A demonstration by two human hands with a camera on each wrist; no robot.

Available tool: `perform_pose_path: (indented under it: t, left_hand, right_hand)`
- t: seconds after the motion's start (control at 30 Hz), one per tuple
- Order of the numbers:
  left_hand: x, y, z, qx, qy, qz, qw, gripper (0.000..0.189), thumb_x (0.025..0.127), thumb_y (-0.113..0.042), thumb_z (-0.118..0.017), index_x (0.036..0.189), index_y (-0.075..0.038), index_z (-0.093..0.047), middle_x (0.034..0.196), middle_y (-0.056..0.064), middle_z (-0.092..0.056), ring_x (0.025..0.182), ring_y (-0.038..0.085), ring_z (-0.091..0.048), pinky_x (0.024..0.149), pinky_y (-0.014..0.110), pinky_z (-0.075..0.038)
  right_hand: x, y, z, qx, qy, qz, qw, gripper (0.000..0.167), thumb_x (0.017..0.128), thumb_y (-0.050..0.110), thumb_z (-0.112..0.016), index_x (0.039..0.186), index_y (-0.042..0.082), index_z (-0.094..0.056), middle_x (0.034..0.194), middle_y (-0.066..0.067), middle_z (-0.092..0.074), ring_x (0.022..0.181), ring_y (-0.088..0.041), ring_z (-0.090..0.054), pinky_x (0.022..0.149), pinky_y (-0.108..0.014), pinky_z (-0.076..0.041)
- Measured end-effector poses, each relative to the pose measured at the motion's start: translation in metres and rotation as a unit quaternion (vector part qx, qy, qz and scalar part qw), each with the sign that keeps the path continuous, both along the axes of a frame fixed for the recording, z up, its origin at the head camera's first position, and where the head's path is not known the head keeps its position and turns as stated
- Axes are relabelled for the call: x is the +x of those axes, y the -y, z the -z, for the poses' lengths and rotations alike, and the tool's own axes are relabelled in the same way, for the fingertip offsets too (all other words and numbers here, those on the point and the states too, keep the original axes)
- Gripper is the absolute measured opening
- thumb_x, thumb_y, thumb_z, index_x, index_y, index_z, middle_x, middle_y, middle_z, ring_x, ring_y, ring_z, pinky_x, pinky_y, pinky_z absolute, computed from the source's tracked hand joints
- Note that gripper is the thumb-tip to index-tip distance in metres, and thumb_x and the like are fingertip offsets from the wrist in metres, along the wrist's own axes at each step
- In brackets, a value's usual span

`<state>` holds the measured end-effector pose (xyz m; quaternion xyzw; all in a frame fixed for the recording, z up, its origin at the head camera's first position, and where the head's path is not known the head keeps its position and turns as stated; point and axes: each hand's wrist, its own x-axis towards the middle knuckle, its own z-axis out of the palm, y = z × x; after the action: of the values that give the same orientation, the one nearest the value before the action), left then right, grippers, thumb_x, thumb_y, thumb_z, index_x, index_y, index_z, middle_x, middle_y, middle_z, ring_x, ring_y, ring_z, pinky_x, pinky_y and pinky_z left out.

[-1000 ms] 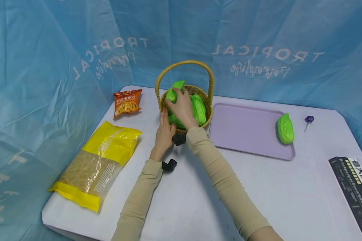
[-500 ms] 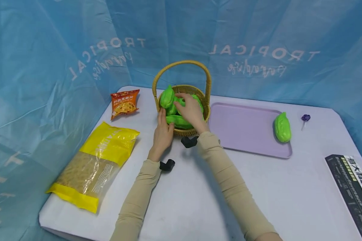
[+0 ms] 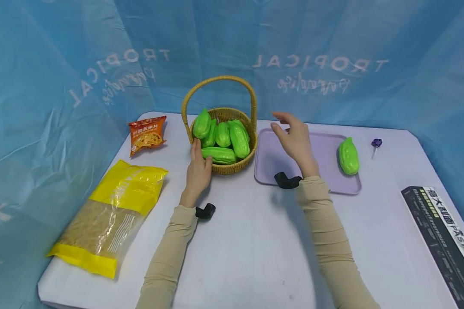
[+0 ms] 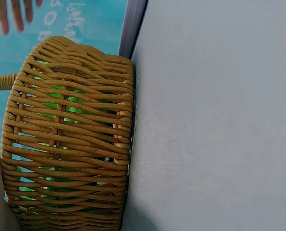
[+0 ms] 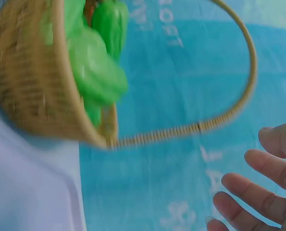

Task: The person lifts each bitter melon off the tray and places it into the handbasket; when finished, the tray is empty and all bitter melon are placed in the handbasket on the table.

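My left hand [image 3: 197, 174] rests against the left front rim of a wicker basket [image 3: 228, 168] with a tall arched handle. Its fingers lie fairly straight along the rim; at the edge of the left wrist view, only part of the hand shows beside the weave. Several glossy green bitter gourds [image 3: 239, 139] lie inside the basket. Over the left part of a lilac tray [image 3: 264, 165], my right hand [image 3: 295, 139] is raised with spread, relaxed fingers and nothing in them. One more bitter gourd [image 3: 348, 156] lies at the tray's right end.
An orange snack bag [image 3: 147, 135] and a big yellow pasta bag [image 3: 108, 216] lie on the left. Right of the tray are a purple lollipop [image 3: 377, 143] and a black pasta box [image 3: 441, 240]. A blue curtain [image 3: 224, 38] hangs behind the table.
My right hand let go of a bitter gourd at the basket's left side, then moved right, out over the tray. My left hand has stayed at the rim. The head view shifted slightly.
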<state>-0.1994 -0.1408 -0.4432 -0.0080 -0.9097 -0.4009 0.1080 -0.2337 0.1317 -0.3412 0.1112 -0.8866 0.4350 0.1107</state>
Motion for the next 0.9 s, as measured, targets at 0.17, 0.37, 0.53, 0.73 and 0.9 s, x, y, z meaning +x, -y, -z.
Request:
perform_pose_path:
  t: [0.17,0.37,0.53,0.73,0.9]
  left_hand:
    - [0.000,0.001,0.000,0.001,0.005,-0.001,1.0000,0.063,0.103,-0.022,-0.037,0.156,-0.005,-0.007,0.164,0.012,-0.007,0.059,0.023,-0.046,0.055,0.034,-0.037]
    - [0.001,0.001,-0.002,-0.007,-0.002,-0.001,1.0000,0.063,0.103,-0.021,-0.037,0.156,-0.004,-0.008,0.163,0.014,-0.009,0.061,0.025,-0.048,0.057,0.036,-0.039]
    - [0.000,0.001,-0.002,-0.010,-0.004,-0.002,0.9999,0.062,0.103,-0.022,-0.036,0.156,-0.004,-0.008,0.163,0.013,-0.009,0.064,0.028,-0.050,0.058,0.037,-0.040]
    - [0.000,0.001,-0.002,-0.007,-0.005,0.003,1.0000,0.063,0.103,-0.021,-0.037,0.156,-0.003,-0.008,0.163,0.013,-0.008,0.061,0.025,-0.047,0.056,0.035,-0.038]
    - [0.001,0.001,-0.001,-0.005,-0.004,0.002,1.0000,0.063,0.103,-0.021,-0.037,0.156,-0.004,-0.008,0.163,0.013,-0.007,0.061,0.025,-0.047,0.056,0.035,-0.038]
  right_hand:
    - [0.002,-0.038,0.005,0.013,-0.012,0.053,0.9985,0.042,0.098,0.028,-0.056,0.137,0.012,-0.056,0.137,-0.014,-0.058,0.124,-0.032,-0.053,0.098,-0.048,-0.046]
    - [0.007,-0.082,0.018,0.008,0.011,0.131,0.9913,0.046,0.099,0.030,-0.054,0.141,0.012,-0.052,0.141,-0.016,-0.053,0.131,-0.034,-0.047,0.105,-0.051,-0.040]
    - [0.016,-0.111,0.032,0.007,0.048,0.183,0.9819,0.048,0.099,0.032,-0.050,0.143,0.013,-0.049,0.148,-0.015,-0.047,0.139,-0.035,-0.037,0.114,-0.053,-0.027]
    - [0.026,-0.134,0.055,-0.008,0.072,0.232,0.9701,0.049,0.099,0.030,-0.049,0.144,0.011,-0.048,0.151,-0.016,-0.041,0.141,-0.037,-0.031,0.116,-0.053,-0.020]
    - [0.030,-0.143,0.066,-0.005,0.075,0.251,0.9650,0.051,0.098,0.025,-0.052,0.145,0.007,-0.044,0.150,-0.020,-0.040,0.138,-0.039,-0.033,0.113,-0.055,-0.023]
